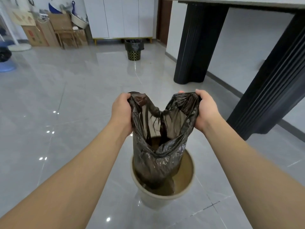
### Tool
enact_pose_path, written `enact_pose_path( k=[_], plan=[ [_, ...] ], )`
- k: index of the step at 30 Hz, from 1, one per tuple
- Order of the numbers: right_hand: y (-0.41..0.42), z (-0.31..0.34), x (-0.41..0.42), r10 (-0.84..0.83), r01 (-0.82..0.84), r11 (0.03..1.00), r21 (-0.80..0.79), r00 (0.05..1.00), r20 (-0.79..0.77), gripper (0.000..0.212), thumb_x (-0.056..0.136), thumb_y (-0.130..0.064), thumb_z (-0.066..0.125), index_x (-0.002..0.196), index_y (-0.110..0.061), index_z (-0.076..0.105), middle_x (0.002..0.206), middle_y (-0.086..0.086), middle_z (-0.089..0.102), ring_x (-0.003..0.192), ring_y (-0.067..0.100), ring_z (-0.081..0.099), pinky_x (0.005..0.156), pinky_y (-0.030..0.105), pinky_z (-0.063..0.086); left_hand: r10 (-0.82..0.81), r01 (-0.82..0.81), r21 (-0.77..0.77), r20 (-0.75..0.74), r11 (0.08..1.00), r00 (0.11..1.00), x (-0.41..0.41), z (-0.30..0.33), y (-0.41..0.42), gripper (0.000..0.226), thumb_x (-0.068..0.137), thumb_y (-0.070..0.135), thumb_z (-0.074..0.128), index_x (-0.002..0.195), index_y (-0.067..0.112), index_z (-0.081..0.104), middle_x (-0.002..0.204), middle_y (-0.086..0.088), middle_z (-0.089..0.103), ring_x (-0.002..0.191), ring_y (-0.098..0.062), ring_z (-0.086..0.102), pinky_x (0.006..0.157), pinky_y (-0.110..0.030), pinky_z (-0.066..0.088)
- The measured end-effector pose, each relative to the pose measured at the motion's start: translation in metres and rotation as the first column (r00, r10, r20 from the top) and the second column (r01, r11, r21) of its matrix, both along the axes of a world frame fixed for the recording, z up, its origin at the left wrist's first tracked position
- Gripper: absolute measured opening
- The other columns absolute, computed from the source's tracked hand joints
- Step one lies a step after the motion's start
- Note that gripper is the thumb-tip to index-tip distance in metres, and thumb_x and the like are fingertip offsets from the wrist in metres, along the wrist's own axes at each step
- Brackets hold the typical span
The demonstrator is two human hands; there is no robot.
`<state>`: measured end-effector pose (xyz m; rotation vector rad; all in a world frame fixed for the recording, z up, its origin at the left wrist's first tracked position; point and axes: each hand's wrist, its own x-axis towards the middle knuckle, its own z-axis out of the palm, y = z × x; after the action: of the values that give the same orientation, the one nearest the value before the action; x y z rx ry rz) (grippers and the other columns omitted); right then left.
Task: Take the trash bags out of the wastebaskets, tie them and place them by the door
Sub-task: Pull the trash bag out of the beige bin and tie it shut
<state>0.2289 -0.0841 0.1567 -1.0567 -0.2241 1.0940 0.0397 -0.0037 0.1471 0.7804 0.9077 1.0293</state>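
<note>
A thin black trash bag [158,156] hangs half lifted out of a beige round wastebasket [188,182] on the floor right below me. My left hand [121,109] grips the bag's left top edge and my right hand [206,109] grips its right top edge, both at the same height, so the mouth stays spread. The bag's bottom is still inside the basket. Farther off, a second wastebasket [134,54], black with a gold pattern and lined with a black bag [134,44], stands by the white cabinet.
Glossy grey tiled floor [74,96] all around. Two black fluted table legs [196,47] and a tabletop stand to the right. White cabinets [122,17] line the far wall, with a dark door frame [162,22] beside them. Cardboard boxes [38,33] and a wooden chair crowd the far left.
</note>
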Motion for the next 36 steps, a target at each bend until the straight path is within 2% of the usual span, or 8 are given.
enact_pose_path(
  k=[3, 7, 9, 14, 19, 24, 31, 36],
  plan=[
    [0.005, 0.018, -0.001, -0.019, 0.020, 0.999, 0.026, 1.000, -0.011, 0.048, 0.096, -0.035, 0.046, 0.124, 0.001, 0.059, 0.114, 0.015, 0.071, 0.107, 0.032, 0.067, 0.090, 0.046, 0.055, -0.005, 0.005, 0.006, 0.037, 1.000, 0.999, 0.007, 0.020, 0.001, 0.026, 0.094, 0.022, 0.043, 0.084, 0.007, 0.063, 0.064, -0.006, 0.064, 0.056, -0.022, 0.063, 0.051, -0.030, 0.055],
    [0.011, 0.052, 0.011, -0.087, 0.086, 0.994, 0.072, 0.996, 0.001, 0.046, 0.096, -0.035, 0.046, 0.121, 0.000, 0.063, 0.109, 0.013, 0.073, 0.101, 0.031, 0.070, 0.092, 0.046, 0.053, -0.019, 0.018, 0.055, 0.012, 0.998, 1.000, 0.025, 0.056, 0.010, 0.017, 0.092, 0.021, 0.045, 0.089, 0.009, 0.057, 0.074, -0.008, 0.059, 0.071, -0.025, 0.058, 0.058, -0.030, 0.052],
    [0.012, 0.073, 0.023, -0.142, 0.140, 0.984, 0.106, 0.990, 0.017, 0.045, 0.095, -0.034, 0.047, 0.122, -0.001, 0.061, 0.105, 0.014, 0.074, 0.097, 0.032, 0.071, 0.092, 0.048, 0.053, -0.047, 0.046, 0.069, 0.017, 0.997, 0.999, 0.038, 0.080, 0.010, 0.016, 0.092, 0.019, 0.045, 0.086, 0.008, 0.055, 0.070, -0.007, 0.058, 0.065, -0.024, 0.057, 0.049, -0.027, 0.051],
    [-0.004, 0.110, 0.062, -0.296, 0.282, 0.936, 0.211, 0.955, 0.034, 0.045, 0.092, -0.028, 0.046, 0.125, 0.000, 0.059, 0.099, 0.015, 0.074, 0.085, 0.032, 0.071, 0.085, 0.050, 0.055, -0.121, 0.109, 0.157, 0.064, 0.982, 0.991, 0.081, 0.123, 0.004, 0.024, 0.094, 0.021, 0.045, 0.071, 0.013, 0.051, 0.058, -0.003, 0.055, 0.054, -0.022, 0.055, 0.057, -0.030, 0.048],
    [-0.039, 0.111, 0.105, -0.368, 0.360, 0.887, 0.288, 0.929, -0.030, 0.028, 0.094, -0.029, 0.047, 0.099, -0.005, 0.061, 0.094, 0.013, 0.074, 0.085, 0.030, 0.071, 0.088, 0.049, 0.055, -0.092, 0.079, 0.214, 0.053, 0.974, 0.994, 0.131, 0.132, -0.016, 0.029, 0.094, 0.021, 0.042, 0.067, 0.014, 0.048, 0.051, 0.001, 0.054, 0.040, -0.014, 0.051, 0.038, -0.016, 0.040],
    [-0.072, 0.084, 0.148, -0.422, 0.407, 0.874, 0.265, 0.907, -0.004, 0.026, 0.091, -0.029, 0.049, 0.098, -0.007, 0.062, 0.096, 0.012, 0.075, 0.086, 0.031, 0.071, 0.085, 0.047, 0.057, 0.009, 0.000, 0.264, -0.030, 0.964, 1.000, 0.197, 0.112, -0.033, 0.020, 0.090, 0.019, 0.046, 0.070, 0.014, 0.049, 0.071, -0.005, 0.051, 0.070, -0.021, 0.051, 0.068, -0.037, 0.041],
    [-0.103, 0.004, 0.193, -0.482, 0.477, 0.875, 0.086, 0.876, 0.037, 0.024, 0.091, -0.021, 0.051, 0.073, -0.010, 0.062, 0.080, 0.009, 0.071, 0.073, 0.026, 0.064, 0.076, 0.036, 0.054, -0.019, 0.062, 0.282, -0.154, 0.957, 0.988, 0.256, 0.032, -0.057, 0.016, 0.083, 0.020, 0.044, 0.080, 0.010, 0.056, 0.079, -0.011, 0.059, 0.075, -0.026, 0.061, 0.070, -0.041, 0.053],
    [-0.121, -0.105, 0.216, -0.584, 0.593, 0.799, -0.101, 0.805, 0.105, 0.022, 0.085, -0.016, 0.049, 0.066, -0.021, 0.039, 0.066, 0.002, 0.035, 0.065, 0.019, 0.034, 0.059, 0.031, 0.027, 0.005, 0.063, 0.204, -0.314, 0.977, 0.949, 0.267, -0.079, -0.060, 0.041, 0.069, 0.023, 0.048, 0.092, -0.009, 0.060, 0.085, -0.027, 0.066, 0.072, -0.031, 0.060, 0.065, -0.049, 0.054]
  ],
)
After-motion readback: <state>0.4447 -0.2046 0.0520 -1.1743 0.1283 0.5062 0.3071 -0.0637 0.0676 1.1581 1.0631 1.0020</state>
